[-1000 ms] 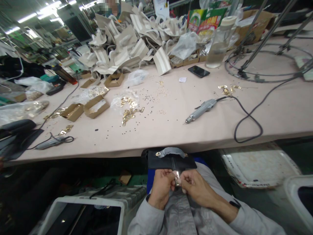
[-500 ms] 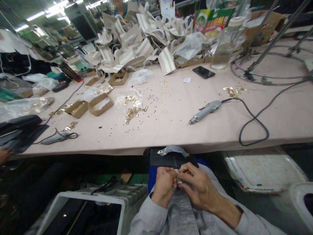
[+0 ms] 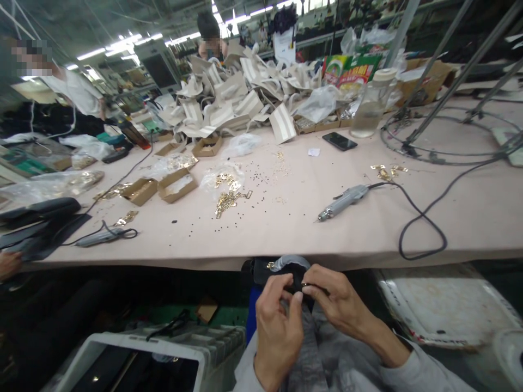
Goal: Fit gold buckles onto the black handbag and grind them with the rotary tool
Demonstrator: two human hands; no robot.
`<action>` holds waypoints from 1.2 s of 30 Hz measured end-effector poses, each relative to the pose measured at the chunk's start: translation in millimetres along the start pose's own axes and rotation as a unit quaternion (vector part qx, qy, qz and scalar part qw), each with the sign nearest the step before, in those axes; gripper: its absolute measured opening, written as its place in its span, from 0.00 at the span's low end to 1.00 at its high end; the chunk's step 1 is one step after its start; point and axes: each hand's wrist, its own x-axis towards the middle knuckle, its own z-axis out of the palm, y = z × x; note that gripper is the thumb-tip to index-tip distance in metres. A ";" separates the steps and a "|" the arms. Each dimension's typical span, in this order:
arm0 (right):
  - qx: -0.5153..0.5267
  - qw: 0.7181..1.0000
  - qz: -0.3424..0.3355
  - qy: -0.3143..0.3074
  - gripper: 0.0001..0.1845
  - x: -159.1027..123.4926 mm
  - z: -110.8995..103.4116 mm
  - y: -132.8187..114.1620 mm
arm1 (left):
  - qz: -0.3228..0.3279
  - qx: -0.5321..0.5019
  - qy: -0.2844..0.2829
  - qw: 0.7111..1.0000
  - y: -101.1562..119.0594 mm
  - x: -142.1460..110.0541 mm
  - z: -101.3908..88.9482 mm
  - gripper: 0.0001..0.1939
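A black handbag (image 3: 261, 270) with a wrapped grey handle (image 3: 291, 261) and gold rings lies on my lap, partly hidden behind my hands. My right hand (image 3: 337, 296) pinches a small gold metal fitting (image 3: 304, 285) between thumb and fingertips, just above the bag; its exact shape is too small to tell. Close beside it, my left hand (image 3: 280, 326) is raised with its thumb and curled index finger apart, and I see nothing held between them. Its thumb tip is near the fingertips of my right hand.
On the table are a grey electric screwdriver (image 3: 343, 202) with a looped cable, gold fittings (image 3: 229, 202), scattered tiny dark screws, small cardboard boxes (image 3: 177, 186) and a phone (image 3: 340, 141). A grey crate (image 3: 200, 348) stands lower left. Another person's hand (image 3: 10, 265) is at the left edge.
My left hand has come away from the pinch and its thumb and index finger have parted. The gold fitting stays in my right hand. The view has tilted up a little.
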 end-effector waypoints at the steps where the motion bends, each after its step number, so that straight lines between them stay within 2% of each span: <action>1: 0.004 1.000 0.013 -0.003 0.09 1.9 -0.2 0.3 | 0.014 -0.007 -0.023 1.000 -2.1 2.8 1.2 0.15; 4: 0.009 0.998 0.057 -0.009 0.11 4.5 0.6 2.6 | -0.024 -0.078 -0.064 0.995 -14.2 13.3 11.5 0.12; 8: 0.027 0.995 0.098 -0.022 0.10 3.9 -1.0 5.3 | -0.074 -0.149 -0.024 0.986 -25.6 18.5 24.6 0.10; 12: 0.036 0.994 0.095 -0.037 0.10 3.3 -4.6 5.4 | -0.092 -0.180 -0.011 0.979 -27.8 16.7 26.1 0.10; 18: 0.024 0.997 0.074 -0.029 0.10 4.9 -5.5 3.0 | -0.080 -0.162 -0.034 0.983 -27.1 17.2 20.1 0.15; 23: 0.005 0.998 0.064 -0.026 0.10 4.9 -3.3 4.2 | -0.077 -0.150 -0.028 0.985 -22.5 15.0 19.4 0.18; 36: 0.008 0.997 0.072 -0.038 0.11 4.6 -3.9 2.8 | -0.073 -0.093 -0.005 0.993 -18.0 12.0 24.2 0.17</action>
